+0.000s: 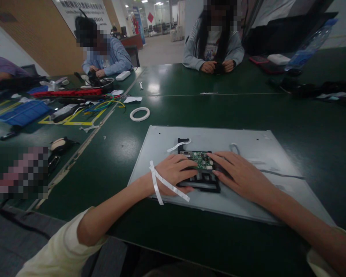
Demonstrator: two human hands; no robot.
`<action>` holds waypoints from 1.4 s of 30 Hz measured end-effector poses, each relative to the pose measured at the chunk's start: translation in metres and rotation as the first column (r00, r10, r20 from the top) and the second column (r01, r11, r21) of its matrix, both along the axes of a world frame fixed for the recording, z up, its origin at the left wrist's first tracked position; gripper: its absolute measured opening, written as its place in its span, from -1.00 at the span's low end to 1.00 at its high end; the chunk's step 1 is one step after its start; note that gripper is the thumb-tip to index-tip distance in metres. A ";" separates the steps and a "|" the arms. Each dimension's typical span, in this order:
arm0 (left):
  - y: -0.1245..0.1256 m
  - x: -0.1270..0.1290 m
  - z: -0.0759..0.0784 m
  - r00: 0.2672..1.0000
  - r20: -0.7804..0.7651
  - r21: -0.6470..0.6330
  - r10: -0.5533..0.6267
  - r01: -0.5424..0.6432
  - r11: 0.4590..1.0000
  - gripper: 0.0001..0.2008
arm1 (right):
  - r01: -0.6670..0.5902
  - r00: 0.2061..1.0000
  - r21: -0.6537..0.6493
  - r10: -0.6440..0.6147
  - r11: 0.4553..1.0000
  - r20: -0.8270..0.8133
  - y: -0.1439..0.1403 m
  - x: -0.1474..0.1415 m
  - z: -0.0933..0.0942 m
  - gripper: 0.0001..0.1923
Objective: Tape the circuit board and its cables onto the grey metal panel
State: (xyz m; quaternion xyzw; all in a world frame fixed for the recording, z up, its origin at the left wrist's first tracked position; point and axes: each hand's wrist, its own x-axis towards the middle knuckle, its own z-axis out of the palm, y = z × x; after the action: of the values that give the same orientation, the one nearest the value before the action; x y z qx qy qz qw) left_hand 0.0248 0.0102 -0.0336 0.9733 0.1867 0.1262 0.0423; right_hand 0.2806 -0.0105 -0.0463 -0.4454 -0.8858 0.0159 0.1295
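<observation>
Your two hands, left (174, 171) and right (238, 175), lie spread flat, gripping nothing, on one green circuit board (201, 159). Its black plastic frame (203, 181) sits partly hidden beneath them on one grey metal panel (248, 146).

Dark green bench (190, 107), smooth with a soft gloss, mirroring the ceiling lights. Pale grey panel (248, 146) of matt sheet metal, flat and even. Green circuit board (200, 159) with a faint sheen, set in a black frame (204, 186) of matt plastic. Thin white strip (164, 184) of tape, smooth, across the wrist. White tape ring (140, 114), dull. Cream sleeve (60, 250) of soft cloth.
</observation>
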 end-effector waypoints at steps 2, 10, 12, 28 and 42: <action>0.002 -0.001 -0.002 1.000 0.020 -0.004 -0.003 0.003 1.000 -0.55 | 0.000 1.000 -0.012 0.000 1.000 0.003 0.003 0.006 0.003 -0.54; 0.003 -0.001 -0.001 1.000 0.027 -0.006 -0.008 0.009 1.000 -0.56 | 0.080 0.997 -0.090 -0.077 0.993 0.029 0.033 0.057 0.007 -0.59; 0.002 -0.001 -0.001 0.999 0.046 -0.007 0.007 -0.007 1.000 -0.57 | 0.085 0.996 -0.157 -0.086 0.984 0.000 0.037 0.069 0.009 -0.58; 0.004 -0.002 0.000 0.998 0.045 0.008 -0.032 0.032 0.999 -0.55 | 0.065 0.986 -0.282 -0.019 0.957 0.164 0.025 0.069 0.035 -0.81; 0.004 -0.002 0.001 0.999 0.030 0.010 -0.039 0.038 0.999 -0.56 | -0.084 0.982 0.190 0.048 0.978 0.184 0.033 0.067 0.014 -0.68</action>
State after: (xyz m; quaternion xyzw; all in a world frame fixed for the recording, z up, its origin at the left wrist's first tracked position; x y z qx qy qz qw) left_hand 0.0228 0.0139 -0.0330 0.9749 0.1667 0.1411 0.0430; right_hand 0.3475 0.0226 -0.0325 -0.4003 -0.9054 -0.1076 0.0923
